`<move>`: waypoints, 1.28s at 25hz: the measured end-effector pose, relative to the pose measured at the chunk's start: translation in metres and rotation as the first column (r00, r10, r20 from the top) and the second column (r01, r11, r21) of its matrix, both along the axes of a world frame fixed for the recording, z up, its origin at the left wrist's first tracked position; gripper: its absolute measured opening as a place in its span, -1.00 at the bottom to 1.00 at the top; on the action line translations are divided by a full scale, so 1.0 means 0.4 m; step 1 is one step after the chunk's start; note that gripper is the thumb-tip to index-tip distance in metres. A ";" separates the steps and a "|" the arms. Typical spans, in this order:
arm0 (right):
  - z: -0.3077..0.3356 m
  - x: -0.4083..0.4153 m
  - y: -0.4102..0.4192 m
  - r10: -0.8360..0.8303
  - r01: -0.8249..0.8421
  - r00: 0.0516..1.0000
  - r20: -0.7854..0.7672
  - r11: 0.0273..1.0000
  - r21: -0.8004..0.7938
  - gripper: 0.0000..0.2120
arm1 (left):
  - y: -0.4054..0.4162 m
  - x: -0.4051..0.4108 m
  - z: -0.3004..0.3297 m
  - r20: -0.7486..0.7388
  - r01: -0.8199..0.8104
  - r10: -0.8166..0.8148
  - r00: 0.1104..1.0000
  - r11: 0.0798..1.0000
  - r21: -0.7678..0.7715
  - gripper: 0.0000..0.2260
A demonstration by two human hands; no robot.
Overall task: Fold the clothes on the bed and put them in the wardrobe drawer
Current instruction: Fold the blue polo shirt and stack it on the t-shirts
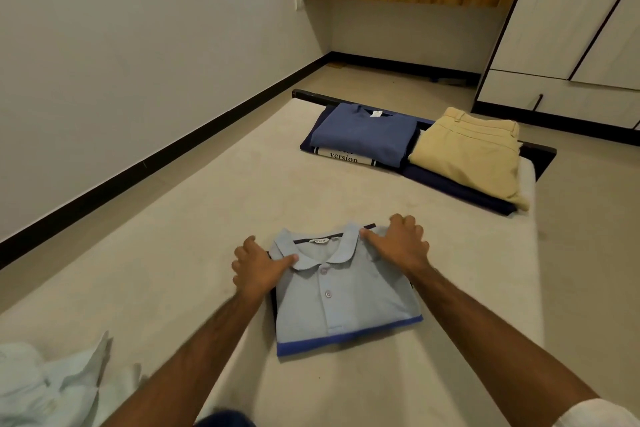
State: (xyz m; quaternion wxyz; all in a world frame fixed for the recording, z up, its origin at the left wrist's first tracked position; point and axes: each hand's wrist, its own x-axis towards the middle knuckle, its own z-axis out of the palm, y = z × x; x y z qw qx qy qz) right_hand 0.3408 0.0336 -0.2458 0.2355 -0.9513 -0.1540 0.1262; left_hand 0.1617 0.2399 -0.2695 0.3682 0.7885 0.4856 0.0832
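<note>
At the far left, by the near edge of the bed, I see a crumpled white garment not yet folded. Moving right, my left hand sits at the left shoulder of the light blue polo shirt, thumb lying on the collar and fingers curled over the shirt's edge, so its grip looks clamped on the fabric there. The shirt lies folded into a neat rectangle in the middle of the bed, buttons up, a darker blue band along its near edge. My right hand takes the right shoulder the same way, thumb on top near the collar, fingers curled over the far edge; that grip too looks closed on the cloth.

I judge the shirt light, soft and floppy: lifted by the shoulders alone, the fold would sag and open. Better to slide both hands under the sides and carry it flat.

Further right, at the foot of the bed, lie a folded blue shirt on a dark printed garment and folded beige trousers on dark navy cloth. Beyond them on the far right stands the white wardrobe with its low drawer, which looks closed.
</note>
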 end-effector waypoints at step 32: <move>-0.072 0.805 0.297 -0.210 0.212 0.976 -0.058 0.854 0.474 -0.33 | 0.344 0.930 -0.038 -0.195 0.618 -0.616 0.763 0.609 0.497 -0.41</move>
